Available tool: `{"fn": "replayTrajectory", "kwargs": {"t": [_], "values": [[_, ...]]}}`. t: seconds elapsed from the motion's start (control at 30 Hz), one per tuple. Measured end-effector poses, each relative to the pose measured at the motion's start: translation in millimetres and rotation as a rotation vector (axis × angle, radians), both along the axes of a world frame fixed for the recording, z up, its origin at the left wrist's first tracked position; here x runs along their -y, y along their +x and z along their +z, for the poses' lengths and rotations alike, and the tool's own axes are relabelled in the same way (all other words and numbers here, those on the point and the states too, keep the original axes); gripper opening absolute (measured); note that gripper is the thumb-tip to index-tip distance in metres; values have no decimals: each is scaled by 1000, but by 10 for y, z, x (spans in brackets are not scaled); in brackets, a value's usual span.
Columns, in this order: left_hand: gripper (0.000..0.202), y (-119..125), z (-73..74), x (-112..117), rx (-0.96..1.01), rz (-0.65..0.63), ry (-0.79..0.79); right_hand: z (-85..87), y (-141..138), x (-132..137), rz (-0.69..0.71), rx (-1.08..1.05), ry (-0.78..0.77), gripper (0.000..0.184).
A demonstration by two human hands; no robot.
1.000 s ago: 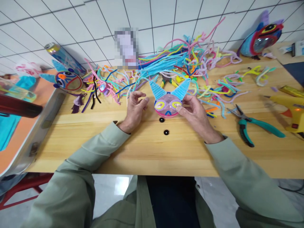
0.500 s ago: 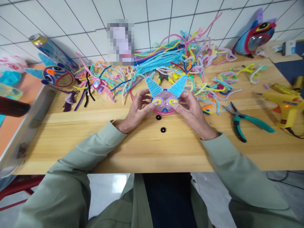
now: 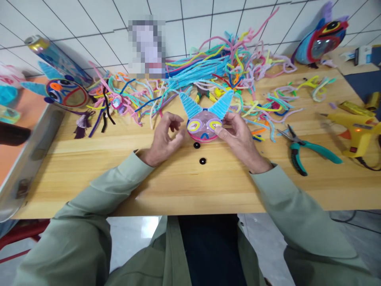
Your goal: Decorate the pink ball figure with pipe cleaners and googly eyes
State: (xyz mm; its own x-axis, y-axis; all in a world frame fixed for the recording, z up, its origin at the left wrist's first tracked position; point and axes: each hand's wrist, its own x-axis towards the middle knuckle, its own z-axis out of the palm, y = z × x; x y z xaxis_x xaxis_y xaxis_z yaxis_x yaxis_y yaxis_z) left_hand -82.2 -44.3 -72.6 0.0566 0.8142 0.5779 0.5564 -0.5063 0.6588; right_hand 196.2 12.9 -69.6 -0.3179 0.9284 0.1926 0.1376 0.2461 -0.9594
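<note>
A pipe-cleaner animal face (image 3: 205, 120) with a clear domed front, striped blue ears, yellow-and-lilac eye rings and a pink lower rim stands at the middle of the table. My right hand (image 3: 238, 135) grips its right side, the thumb on the front by the eye ring and the fingers partly hidden behind. Just off its left edge, my left hand (image 3: 166, 139) is held with thumb and bent fingers apart and nothing between them. Two small black discs with pale centres, an upper disc (image 3: 197, 145) and a lower disc (image 3: 203, 161), lie on the wood below the face.
Loose pipe cleaners (image 3: 199, 71) are heaped along the tiled wall. Teal-handled pliers (image 3: 300, 149) and a yellow glue gun (image 3: 355, 133) lie at the right. Finished faces stand at left (image 3: 67, 93) and right (image 3: 321, 39). A tall can (image 3: 58, 59) leans at the back left.
My left hand has let go of the animal face and moved a little left. My right hand still holds it. The view has shifted slightly.
</note>
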Motion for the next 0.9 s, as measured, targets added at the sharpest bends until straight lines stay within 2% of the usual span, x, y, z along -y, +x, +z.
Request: {"fn": "replayTrajectory", "kwargs": {"t": [0.03,0.2,0.43,0.7,0.8,0.9], "values": [[23,17,40,37,-31,15,51,1,-1,1,0,0,-1,62],[29,177,108,121,-230,-66,150,-16,1,-11,4,27,21,61],[20,209,97,102,-177,-81,85,-10,3,-11,0,20,0,65],[2,222,110,120,-201,-139,204,17,-13,6,9,-8,-13,68],[10,224,120,107,-114,-94,197,22,-18,6,10,-11,-22,67],[27,187,174,27,161,46,109,6,-19,-4,5,-15,-14,67]]}}
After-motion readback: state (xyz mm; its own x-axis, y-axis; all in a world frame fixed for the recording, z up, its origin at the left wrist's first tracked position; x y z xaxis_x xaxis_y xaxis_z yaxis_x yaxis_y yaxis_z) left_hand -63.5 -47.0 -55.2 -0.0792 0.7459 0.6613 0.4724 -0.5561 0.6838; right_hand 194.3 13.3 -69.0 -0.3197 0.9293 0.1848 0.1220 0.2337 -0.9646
